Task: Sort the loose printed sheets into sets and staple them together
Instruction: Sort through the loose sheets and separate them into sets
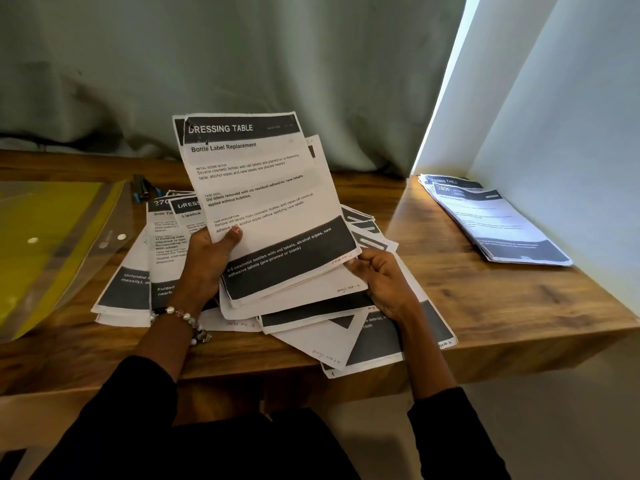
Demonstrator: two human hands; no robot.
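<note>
I hold up a thin set of printed sheets (pixel 263 188) headed "DRESSING TABLE, Bottle Label Replacement", tilted above the wooden table (pixel 485 306). My left hand (pixel 207 258) grips its left edge, thumb on the front. My right hand (pixel 377 275) pinches the lower right corner. Beneath lies a loose heap of printed sheets (pixel 311 327), fanned out, some hanging over the table's front edge. More sheets (pixel 138 271) lie in overlapping piles to the left. A black and blue stapler (pixel 147 190) rests behind those piles.
A separate stack of printed sheets (pixel 495 220) lies at the table's right end against the white wall. A yellow plastic folder (pixel 45 244) with snap buttons covers the left side. A grey-green curtain (pixel 242 64) hangs right behind the table.
</note>
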